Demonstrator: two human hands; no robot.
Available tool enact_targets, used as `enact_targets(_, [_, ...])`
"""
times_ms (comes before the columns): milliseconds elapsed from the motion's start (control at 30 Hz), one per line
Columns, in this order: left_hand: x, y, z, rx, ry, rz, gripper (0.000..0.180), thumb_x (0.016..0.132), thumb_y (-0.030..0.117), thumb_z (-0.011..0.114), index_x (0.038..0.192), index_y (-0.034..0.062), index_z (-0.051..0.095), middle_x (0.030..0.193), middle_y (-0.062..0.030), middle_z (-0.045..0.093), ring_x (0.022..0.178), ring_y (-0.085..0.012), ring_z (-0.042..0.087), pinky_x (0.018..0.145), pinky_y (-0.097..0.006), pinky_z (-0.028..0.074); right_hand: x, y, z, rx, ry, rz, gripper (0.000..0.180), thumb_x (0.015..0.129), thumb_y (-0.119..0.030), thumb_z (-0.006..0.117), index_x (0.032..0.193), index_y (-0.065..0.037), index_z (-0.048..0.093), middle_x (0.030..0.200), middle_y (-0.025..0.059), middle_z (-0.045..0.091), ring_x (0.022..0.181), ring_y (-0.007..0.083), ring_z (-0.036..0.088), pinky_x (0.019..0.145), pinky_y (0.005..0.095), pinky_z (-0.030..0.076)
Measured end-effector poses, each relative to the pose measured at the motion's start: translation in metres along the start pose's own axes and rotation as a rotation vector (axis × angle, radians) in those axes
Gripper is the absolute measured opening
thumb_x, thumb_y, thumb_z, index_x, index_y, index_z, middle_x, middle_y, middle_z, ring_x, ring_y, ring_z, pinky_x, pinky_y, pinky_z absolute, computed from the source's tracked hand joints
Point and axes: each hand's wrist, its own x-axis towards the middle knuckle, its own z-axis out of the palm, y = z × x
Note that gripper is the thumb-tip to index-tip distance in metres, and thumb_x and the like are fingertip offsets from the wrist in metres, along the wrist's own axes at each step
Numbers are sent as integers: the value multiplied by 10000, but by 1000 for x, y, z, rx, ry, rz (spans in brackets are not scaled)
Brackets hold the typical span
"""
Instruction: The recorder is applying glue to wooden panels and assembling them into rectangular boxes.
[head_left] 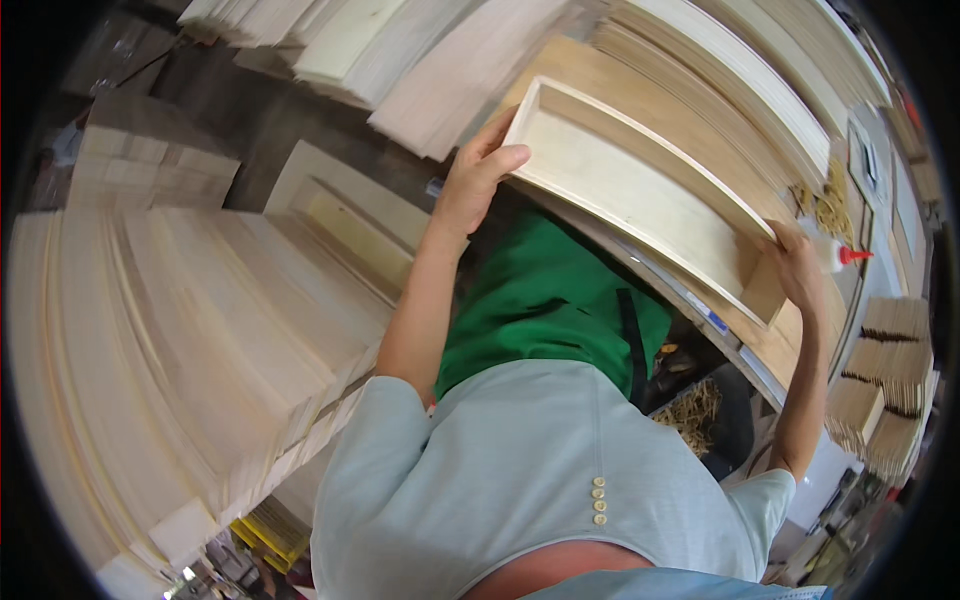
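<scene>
Open wooden box (630,185) at the near edge of the bench (565,80), contact unclear, pinched at opposite ends by left hand (475,182) and right hand (799,265); probably light, stiff, thin-walled, best gripped by its end walls.

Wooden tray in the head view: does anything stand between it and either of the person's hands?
Nothing visible does. The left hand grips the wooden tray directly at its left end, the right hand at its right end. The white bottle with a red tip is beside the right hand, not between.
</scene>
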Motion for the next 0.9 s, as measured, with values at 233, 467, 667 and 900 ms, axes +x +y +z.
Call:
enact_targets(233, [-61,-11,-17,-467,499,537,671,978,560,324,1378,23,370,1373,-115,447,1275,-238,422,1092,-372,302,-3,-88,-8,63,-134,-315,210,814,-73,616,997,29,631,776,172,564,690,263,574,630,351,438])
enact_targets(467, [-164,-144,-59,-26,823,-173,386,991,263,442,1279,13,499,1204,-114,592,1090,-248,588,892,-366,482,41,-250,121,402,-286,-395,190,852,-171,583,878,16,606,720,194,607,650,308,600,622,410,461])
enact_targets(667, [-190,-175,-75,386,493,-444,428,891,298,598,1224,31,573,1167,-108,633,1090,-185,570,960,-296,408,87,-334,288,211,-107,-514,150,800,-139,550,837,-8,612,816,239,634,791,389,641,711,477,529])
enact_targets(900, [-193,-185,-88,343,468,-356,391,887,284,594,1162,7,580,1136,-141,629,1056,-206,591,928,-306,431,82,-349,375,156,-311,-557,331,788,-93,532,1095,30,536,827,244,663,896,385,643,757,472,528])
